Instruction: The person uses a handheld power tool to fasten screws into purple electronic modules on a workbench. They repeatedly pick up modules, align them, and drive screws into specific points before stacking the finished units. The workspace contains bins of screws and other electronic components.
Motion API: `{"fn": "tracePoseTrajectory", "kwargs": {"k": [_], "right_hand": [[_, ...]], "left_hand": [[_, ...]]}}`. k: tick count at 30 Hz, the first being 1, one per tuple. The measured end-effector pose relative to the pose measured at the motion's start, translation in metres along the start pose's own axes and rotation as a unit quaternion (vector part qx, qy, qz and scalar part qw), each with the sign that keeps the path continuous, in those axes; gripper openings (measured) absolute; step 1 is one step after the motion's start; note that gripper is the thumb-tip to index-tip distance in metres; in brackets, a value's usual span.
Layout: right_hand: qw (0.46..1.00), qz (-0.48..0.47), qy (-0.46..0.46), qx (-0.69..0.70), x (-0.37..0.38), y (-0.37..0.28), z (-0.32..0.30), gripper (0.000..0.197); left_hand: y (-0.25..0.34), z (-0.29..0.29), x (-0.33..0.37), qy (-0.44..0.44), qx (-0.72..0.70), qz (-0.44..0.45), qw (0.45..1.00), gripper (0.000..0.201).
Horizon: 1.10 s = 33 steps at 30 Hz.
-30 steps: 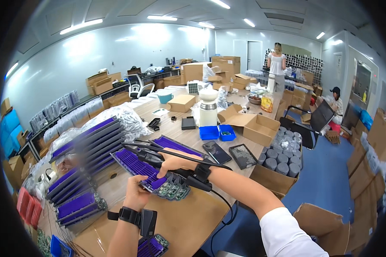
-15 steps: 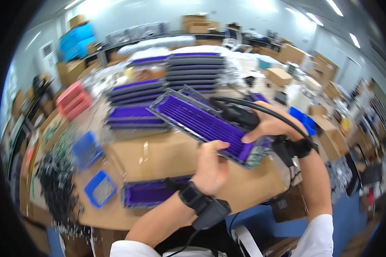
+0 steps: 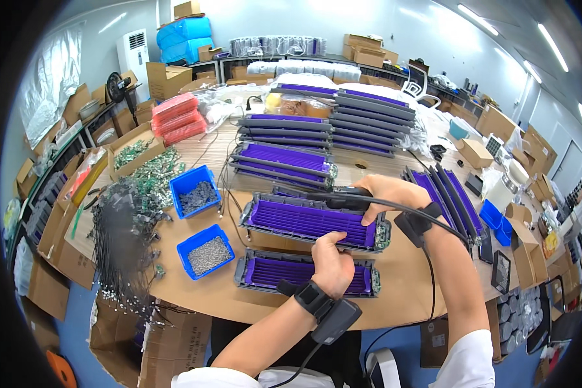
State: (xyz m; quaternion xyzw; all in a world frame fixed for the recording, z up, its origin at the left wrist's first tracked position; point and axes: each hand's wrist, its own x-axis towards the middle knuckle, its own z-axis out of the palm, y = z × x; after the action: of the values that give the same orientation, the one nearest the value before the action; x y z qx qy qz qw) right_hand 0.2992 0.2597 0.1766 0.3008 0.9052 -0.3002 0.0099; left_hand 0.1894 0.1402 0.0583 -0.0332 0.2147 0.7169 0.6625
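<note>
A long purple slatted panel in a grey frame (image 3: 291, 217) is held level above the cardboard-covered table. My left hand (image 3: 333, 268) grips its near edge, thumb on top and fingers partly hidden below. At the far right side of the panel, my right hand (image 3: 394, 191) is closed around a black corded tool (image 3: 344, 198), which resembles an electric screwdriver. The right thumb presses on the purple slats. Green circuit boards show at the panel's right end. A similar panel (image 3: 278, 273) lies nearer to me, partly under my left hand.
Blue bins of small metal parts (image 3: 208, 256) and dark parts (image 3: 199, 198) stand left, beside black cables (image 3: 126, 239) and circuit boards (image 3: 165, 165). Stacked panels (image 3: 372, 123) lie behind; more panels (image 3: 443, 197) are at right. Red bubble-wrapped bundles (image 3: 176, 118) sit far left.
The held panel has come down from a raised, slanted position to nearly level, with both hands still on it. The view has turned, and the scene is sharper.
</note>
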Motion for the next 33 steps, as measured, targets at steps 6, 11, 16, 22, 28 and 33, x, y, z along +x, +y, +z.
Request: {"fn": "tracePoseTrajectory", "kwargs": {"k": [6, 11, 16, 22, 28, 33], "right_hand": [[0.987, 0.048, 0.071, -0.136, 0.011, -0.009, 0.020, 0.060], [0.965, 0.039, 0.119, -0.232, 0.007, 0.005, 0.040, 0.053], [0.950, 0.056, 0.192, -0.240, -0.011, 0.005, 0.062, 0.048], [0.934, 0.104, 0.219, -0.262, -0.025, -0.022, 0.080, 0.043], [0.921, 0.110, 0.257, -0.271, -0.030, -0.023, 0.092, 0.039], [0.934, 0.037, 0.241, -0.260, -0.047, -0.035, 0.095, 0.042]], "left_hand": [[-0.001, -0.015, 0.017, -0.043, 0.053, -0.087, 0.994, 0.024], [0.024, -0.035, -0.001, -0.168, 0.162, -0.219, 0.947, 0.004], [0.066, -0.028, -0.080, -0.187, 0.388, -0.106, 0.896, 0.035], [0.127, -0.081, -0.106, -0.215, 0.825, 0.413, 0.320, 0.029], [0.135, -0.112, -0.104, -0.160, 0.879, 0.363, 0.265, 0.034], [0.136, -0.121, -0.126, -0.177, 0.876, 0.348, 0.284, 0.043]]}}
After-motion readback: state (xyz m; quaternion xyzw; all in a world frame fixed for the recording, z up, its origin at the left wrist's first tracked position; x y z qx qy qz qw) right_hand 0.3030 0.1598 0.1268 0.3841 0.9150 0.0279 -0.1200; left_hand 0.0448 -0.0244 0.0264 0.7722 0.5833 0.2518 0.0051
